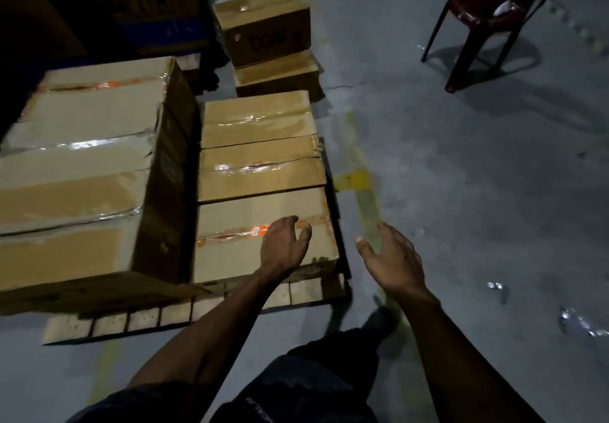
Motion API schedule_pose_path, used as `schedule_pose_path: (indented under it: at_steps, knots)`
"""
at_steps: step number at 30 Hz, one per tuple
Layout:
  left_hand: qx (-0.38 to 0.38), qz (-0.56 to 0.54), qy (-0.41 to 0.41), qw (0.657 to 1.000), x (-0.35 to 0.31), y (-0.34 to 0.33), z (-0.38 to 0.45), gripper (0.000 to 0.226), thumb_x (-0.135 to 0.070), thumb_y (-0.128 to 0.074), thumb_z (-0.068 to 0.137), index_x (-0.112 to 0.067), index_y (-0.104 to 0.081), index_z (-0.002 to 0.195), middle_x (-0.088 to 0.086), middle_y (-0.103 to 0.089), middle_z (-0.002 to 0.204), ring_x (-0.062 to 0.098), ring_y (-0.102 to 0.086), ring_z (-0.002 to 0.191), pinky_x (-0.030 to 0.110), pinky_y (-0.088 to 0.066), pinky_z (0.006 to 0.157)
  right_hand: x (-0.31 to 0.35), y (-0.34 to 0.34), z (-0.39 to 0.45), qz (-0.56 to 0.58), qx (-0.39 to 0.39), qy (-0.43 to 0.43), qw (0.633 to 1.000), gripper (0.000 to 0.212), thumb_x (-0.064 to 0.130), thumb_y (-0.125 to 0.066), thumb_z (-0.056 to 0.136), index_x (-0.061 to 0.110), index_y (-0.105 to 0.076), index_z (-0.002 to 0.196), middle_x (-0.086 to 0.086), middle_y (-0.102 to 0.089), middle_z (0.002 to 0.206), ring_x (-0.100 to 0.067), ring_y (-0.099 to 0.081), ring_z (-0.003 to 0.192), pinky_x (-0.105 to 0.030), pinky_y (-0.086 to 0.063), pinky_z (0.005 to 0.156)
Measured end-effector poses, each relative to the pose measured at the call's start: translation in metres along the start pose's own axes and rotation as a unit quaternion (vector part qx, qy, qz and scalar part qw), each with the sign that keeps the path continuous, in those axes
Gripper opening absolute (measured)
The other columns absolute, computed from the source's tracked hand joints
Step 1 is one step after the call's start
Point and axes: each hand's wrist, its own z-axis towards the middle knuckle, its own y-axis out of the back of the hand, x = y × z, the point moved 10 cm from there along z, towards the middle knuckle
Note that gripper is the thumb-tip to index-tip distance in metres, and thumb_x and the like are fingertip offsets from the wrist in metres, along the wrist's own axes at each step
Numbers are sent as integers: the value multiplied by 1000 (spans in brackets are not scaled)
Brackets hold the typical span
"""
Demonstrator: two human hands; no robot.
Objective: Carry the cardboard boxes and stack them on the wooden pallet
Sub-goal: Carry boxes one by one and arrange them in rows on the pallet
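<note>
A wooden pallet (138, 318) lies on the floor carrying taped cardboard boxes. A taller stack (79, 172) fills its left side. A lower row of three boxes runs along its right side, the nearest box (230, 224) bearing orange tape. My left hand (283, 246) rests on top of that nearest box near its right end, fingers spread, gripping nothing. My right hand (392, 257) hovers open over the floor just right of the pallet's corner. Two more boxes (267, 32) are stacked on the floor beyond the pallet.
A dark red plastic chair (487, 13) stands at the upper right. Large dark cartons (138, 4) rise behind the pallet. Yellow floor marking (354, 180) runs beside the pallet. Shiny scraps (580, 322) lie on the floor at right. My foot (379, 320) is near the pallet's corner.
</note>
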Motion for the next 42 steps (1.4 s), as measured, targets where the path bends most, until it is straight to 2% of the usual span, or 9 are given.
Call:
schedule_pose_path:
  at_steps: [5,9,13,18,21,29,35,39,42]
  knots:
    - [10,-20,48,999,-57,-57,70,73,-54,-31,90,-3,-54,138,17,-57,140,32,-48,132,38,-36,108,-45,51,100,-38,30,15,999,73,58,-45,98,19,-26,156,-3,-27,163,-24,-23,149,-40,-20,120]
    - [-5,-13,57,998,-125,-70,126,80,-61,-24,86,-1,-61,123,22,-63,125,36,-55,120,41,-42,98,-61,110,173,-51,36,42,997,69,55,-48,98,17,-32,153,-6,-34,159,-25,-28,146,-38,-23,117]
    - [-18,-10,68,997,-184,-66,185,67,-56,-33,91,-3,-63,119,19,-66,116,36,-58,113,41,-44,93,-70,158,242,-42,61,47,996,74,61,-43,97,22,-24,157,-1,-26,163,-23,-23,149,-39,-21,119]
    - [-55,-21,79,995,-243,-55,251,69,-55,-33,91,-5,-61,128,17,-64,124,33,-56,117,40,-42,99,-62,211,332,-21,61,75,995,73,60,-43,98,23,-24,157,-1,-25,164,-22,-21,150,-42,-19,121]
    - [-74,-3,97,992,-268,-63,298,74,-62,-26,88,-7,-62,122,16,-65,119,32,-57,112,41,-45,95,-59,235,401,-34,62,104,992,72,59,-44,97,22,-25,157,-2,-27,163,-23,-23,149,-42,-20,121]
    - [-146,50,165,974,-345,-62,426,63,-57,-29,88,-7,-62,106,16,-64,105,33,-58,98,38,-43,86,-25,303,592,-84,112,205,969,72,60,-44,98,21,-26,156,-2,-27,163,-23,-24,148,-41,-22,119]
    - [-194,45,191,961,-387,-33,527,69,-57,-31,91,-5,-60,126,16,-63,122,30,-58,108,38,-43,96,37,347,709,-113,149,254,949,71,59,-44,98,20,-28,155,-1,-28,162,-24,-25,148,-42,-22,119]
    - [-229,20,232,945,-385,-26,615,57,-51,-45,98,-8,-57,132,14,-56,139,30,-53,121,41,-43,104,79,351,793,-127,146,277,941,70,56,-46,99,19,-27,156,-3,-30,161,-25,-26,147,-40,-22,118]
    - [-252,-5,257,933,-377,-14,687,60,-50,-44,97,-6,-54,137,14,-52,144,30,-49,129,40,-37,108,115,341,864,-144,150,283,936,70,55,-45,99,19,-27,156,-3,-29,161,-24,-25,148,-38,-21,119]
